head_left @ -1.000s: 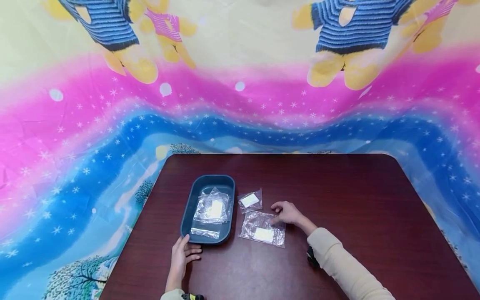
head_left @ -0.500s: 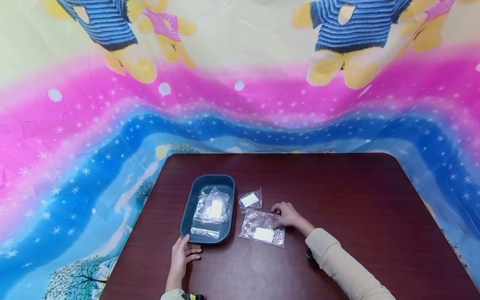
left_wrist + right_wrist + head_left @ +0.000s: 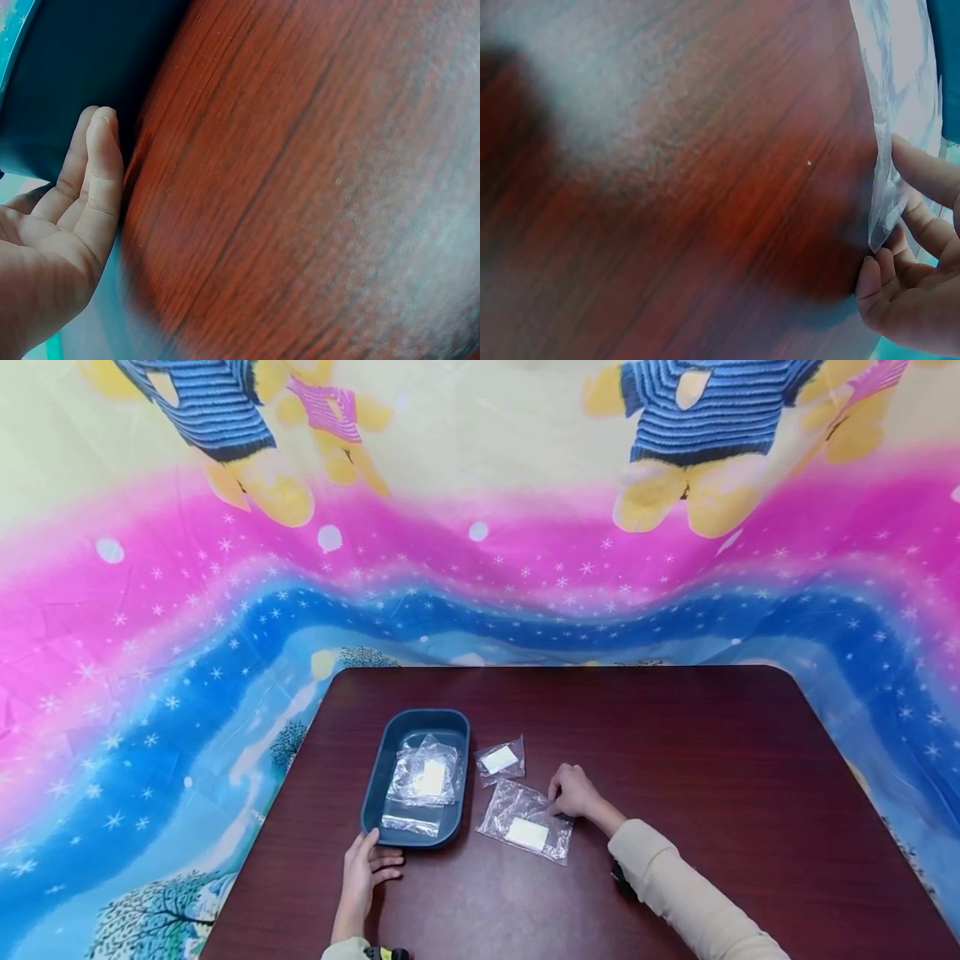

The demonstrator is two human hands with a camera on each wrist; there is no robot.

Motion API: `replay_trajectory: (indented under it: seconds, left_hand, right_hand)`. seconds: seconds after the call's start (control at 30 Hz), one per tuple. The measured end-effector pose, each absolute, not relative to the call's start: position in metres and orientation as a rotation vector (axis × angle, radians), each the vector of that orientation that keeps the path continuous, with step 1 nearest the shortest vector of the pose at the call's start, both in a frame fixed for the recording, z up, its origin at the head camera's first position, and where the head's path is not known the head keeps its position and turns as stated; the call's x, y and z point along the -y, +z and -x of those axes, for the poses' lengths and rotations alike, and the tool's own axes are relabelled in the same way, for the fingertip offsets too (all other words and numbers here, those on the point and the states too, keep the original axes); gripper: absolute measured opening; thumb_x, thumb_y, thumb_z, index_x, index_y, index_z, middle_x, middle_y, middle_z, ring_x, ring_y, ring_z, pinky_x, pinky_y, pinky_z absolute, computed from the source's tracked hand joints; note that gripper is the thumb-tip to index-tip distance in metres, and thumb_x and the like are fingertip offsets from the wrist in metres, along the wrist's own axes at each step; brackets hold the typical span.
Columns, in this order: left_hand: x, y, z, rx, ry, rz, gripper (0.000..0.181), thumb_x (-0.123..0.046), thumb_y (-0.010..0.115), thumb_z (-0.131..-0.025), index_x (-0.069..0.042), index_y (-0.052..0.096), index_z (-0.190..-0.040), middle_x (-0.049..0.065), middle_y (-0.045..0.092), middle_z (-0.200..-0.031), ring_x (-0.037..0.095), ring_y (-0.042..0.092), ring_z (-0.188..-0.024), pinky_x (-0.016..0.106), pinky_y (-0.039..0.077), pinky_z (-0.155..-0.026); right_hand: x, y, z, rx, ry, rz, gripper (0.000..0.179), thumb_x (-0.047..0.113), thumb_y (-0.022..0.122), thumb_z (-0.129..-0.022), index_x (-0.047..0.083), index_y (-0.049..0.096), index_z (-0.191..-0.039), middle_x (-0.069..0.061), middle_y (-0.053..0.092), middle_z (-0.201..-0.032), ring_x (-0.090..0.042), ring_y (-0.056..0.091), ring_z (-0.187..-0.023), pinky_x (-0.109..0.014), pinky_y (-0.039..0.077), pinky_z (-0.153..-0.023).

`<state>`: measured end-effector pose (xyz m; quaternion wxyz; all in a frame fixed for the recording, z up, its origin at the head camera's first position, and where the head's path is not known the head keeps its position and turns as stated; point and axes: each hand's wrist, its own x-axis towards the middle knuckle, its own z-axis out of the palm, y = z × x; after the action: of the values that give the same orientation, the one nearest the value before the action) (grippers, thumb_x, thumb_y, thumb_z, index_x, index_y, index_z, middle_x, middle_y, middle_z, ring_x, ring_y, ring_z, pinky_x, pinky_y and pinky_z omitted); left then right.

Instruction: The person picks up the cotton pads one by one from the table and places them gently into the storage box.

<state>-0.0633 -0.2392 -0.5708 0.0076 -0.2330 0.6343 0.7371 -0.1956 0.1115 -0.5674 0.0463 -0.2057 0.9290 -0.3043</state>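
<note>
My right hand (image 3: pixel 576 792) pinches the right edge of a clear plastic bag (image 3: pixel 501 814) with a white label; the bag lies on the table. In the right wrist view, thumb and fingers close on the edge of the bag (image 3: pixel 883 161). My left hand (image 3: pixel 360 875) touches the near left corner of a dark blue-grey tray (image 3: pixel 372 781), its fingers fairly straight. The left wrist view has those fingers against the outer wall of the tray (image 3: pixel 67 67). Inside the tray lie clear bags (image 3: pixel 408 777), overlapping, one with a white label.
A smaller clear bag (image 3: pixel 500 761) with a white label lies between the tray and my right hand, just beyond the larger bag. The dark red-brown wooden table (image 3: pixel 675 727) ends at a patterned cloth backdrop (image 3: pixel 480 568).
My right hand has drawn in its fingers and taken hold of the larger bag's edge. The bag has turned slightly, its right side toward me. The left hand and tray have stayed put.
</note>
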Motion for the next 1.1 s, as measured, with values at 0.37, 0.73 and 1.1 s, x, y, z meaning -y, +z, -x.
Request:
replay_trajectory:
  seconds: [0.37, 0.73, 1.1]
  left_hand:
    - [0.239, -0.572, 0.065, -1.950, 2.310, 0.721, 0.037, -0.025, 0.036, -0.099, 0.006, 0.035, -0.119, 0.015, 0.064, -0.073, 0.022, 0.064, -0.064, 0.038, 0.053, -0.053]
    - [0.240, -0.576, 0.059, -1.992, 2.448, 0.471, 0.039, -0.032, 0.043, -0.095, 0.004, 0.041, -0.110, 0.010, 0.065, -0.070, 0.019, 0.064, -0.061, 0.034, 0.053, -0.049]
    - [0.239, -0.571, 0.064, -1.937, 2.322, 0.720, 0.036, -0.024, 0.035, -0.099, 0.007, 0.035, -0.118, 0.016, 0.064, -0.073, 0.022, 0.064, -0.063, 0.038, 0.053, -0.053]
  right_hand:
    - [-0.121, -0.561, 0.205, -2.573, -1.300, 0.475, 0.011, -0.001, 0.069, -0.063, 0.005, 0.060, -0.062, 0.002, 0.056, -0.057, -0.008, 0.047, -0.051, -0.025, 0.043, -0.050]
    - [-0.125, -0.548, 0.209, -2.160, -1.611, 0.231, 0.020, -0.011, 0.059, -0.076, -0.016, 0.062, -0.096, -0.018, 0.066, -0.069, -0.013, 0.060, -0.051, -0.024, 0.050, -0.045]
    - [-0.127, -0.526, 0.215, -1.943, -1.748, 0.260, 0.026, -0.013, 0.054, -0.079, -0.023, 0.054, -0.103, -0.019, 0.066, -0.076, -0.012, 0.063, -0.057, -0.023, 0.052, -0.053]
